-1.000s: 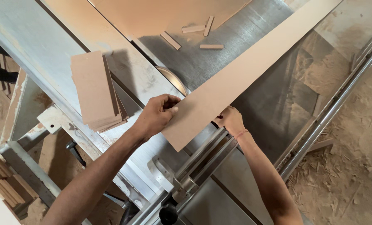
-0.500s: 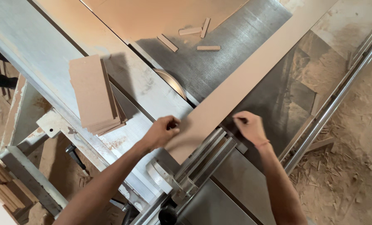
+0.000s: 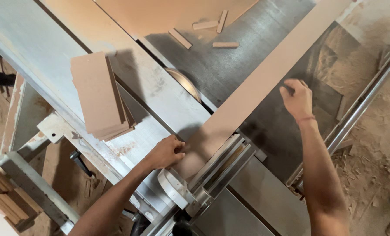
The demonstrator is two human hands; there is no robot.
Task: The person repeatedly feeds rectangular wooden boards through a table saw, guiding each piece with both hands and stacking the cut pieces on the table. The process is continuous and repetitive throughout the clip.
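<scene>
A long tan board strip [image 3: 265, 78] lies diagonally across the grey saw table [image 3: 230, 65], its near end against the metal fence [image 3: 221, 168]. My left hand [image 3: 166, 153] grips the strip's near end at its left edge. My right hand [image 3: 296, 98] rests farther up on the strip's right edge, fingers curled against it. The round saw blade [image 3: 184, 83] rises from the table slot just left of the strip.
A stack of cut tan panels [image 3: 99, 97] sits on the sliding table at left. Three small offcuts [image 3: 210, 30] lie at the back of the table. A steel rail [image 3: 361, 105] runs along the right. Sawdust covers the floor; wood pieces [image 3: 5, 205] lie lower left.
The strip has slid toward me along the table. My right hand has moved up and away from the fence along the strip's right edge. My left hand has dropped lower with the near end.
</scene>
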